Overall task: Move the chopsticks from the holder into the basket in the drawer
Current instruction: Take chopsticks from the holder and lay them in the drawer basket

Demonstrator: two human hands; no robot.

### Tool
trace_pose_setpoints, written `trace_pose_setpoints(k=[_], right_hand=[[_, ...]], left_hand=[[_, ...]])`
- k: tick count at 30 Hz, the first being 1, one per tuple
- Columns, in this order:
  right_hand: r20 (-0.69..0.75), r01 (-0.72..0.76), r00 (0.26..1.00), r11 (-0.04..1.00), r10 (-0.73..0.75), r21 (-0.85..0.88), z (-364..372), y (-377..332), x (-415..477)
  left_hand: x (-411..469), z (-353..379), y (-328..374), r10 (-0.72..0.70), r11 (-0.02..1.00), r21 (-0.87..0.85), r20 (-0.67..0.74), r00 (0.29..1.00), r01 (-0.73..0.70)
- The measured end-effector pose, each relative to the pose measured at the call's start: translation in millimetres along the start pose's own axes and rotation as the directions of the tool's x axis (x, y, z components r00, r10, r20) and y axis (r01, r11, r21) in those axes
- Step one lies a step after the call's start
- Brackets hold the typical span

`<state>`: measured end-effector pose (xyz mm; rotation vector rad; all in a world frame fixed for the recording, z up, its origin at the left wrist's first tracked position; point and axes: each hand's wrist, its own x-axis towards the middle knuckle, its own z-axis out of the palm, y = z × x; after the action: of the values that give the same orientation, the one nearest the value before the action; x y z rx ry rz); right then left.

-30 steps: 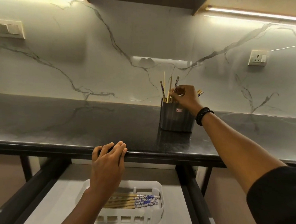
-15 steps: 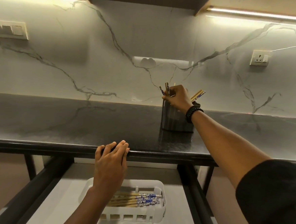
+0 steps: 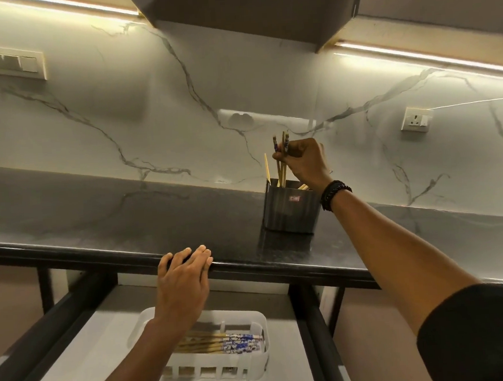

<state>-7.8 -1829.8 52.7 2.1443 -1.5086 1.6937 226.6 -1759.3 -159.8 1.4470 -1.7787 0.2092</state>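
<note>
A dark square holder (image 3: 290, 210) stands on the black counter near the marble wall. My right hand (image 3: 304, 161) is closed around a few wooden chopsticks (image 3: 281, 158) with patterned tops, lifted partly out of the holder, their lower ends still inside. One more chopstick (image 3: 267, 168) leans at the holder's left corner. My left hand (image 3: 185, 284) rests flat on the counter's front edge, fingers apart, holding nothing. Below it, a white slotted basket (image 3: 256, 365) sits in the open drawer with several chopsticks (image 3: 225, 342) lying in it, blue-white ends to the right.
The drawer (image 3: 84, 365) has black side rails and a pale floor. The black counter (image 3: 127, 217) runs left to right. A dark cabinet (image 3: 246, 12) hangs overhead with light strips. Wall sockets (image 3: 415, 119) and a switch plate (image 3: 6, 63) are on the backsplash.
My right hand has risen above the holder, drawing a few chopsticks upward with it. My left hand stays on the counter edge.
</note>
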Motion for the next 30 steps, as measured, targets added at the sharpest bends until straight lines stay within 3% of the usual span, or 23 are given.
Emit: trace_pose_setpoints(k=[8,16,21,30], right_hand=[[-0.001,0.192,0.981,0.970,-0.194,0.150,-14.4,-43.4,-41.1],[0.104,0.086,0.986,0.928,-0.132,0.362,2.0,-45.8,-103.6],[0.129,0.123,0.978,0.951,-0.164,0.283,17.0,-42.6,-146.3],[0.164,0.161,0.959,0.922,-0.230,0.353,28.9,-51.8,-189.9]], left_hand=[[-5.9,-11.4,6.1,0.012,0.993,-0.117,0.043,0.999,-0.007],[-12.2,-36.8,28.8,0.061,0.951,-0.295,-0.120,0.991,-0.094],[-16.2,-54.1,38.5,0.088,0.884,-0.437,-0.200,0.976,-0.169],[-17.4,-73.7,57.4,0.234,0.742,-0.525,-0.380,0.895,-0.417]])
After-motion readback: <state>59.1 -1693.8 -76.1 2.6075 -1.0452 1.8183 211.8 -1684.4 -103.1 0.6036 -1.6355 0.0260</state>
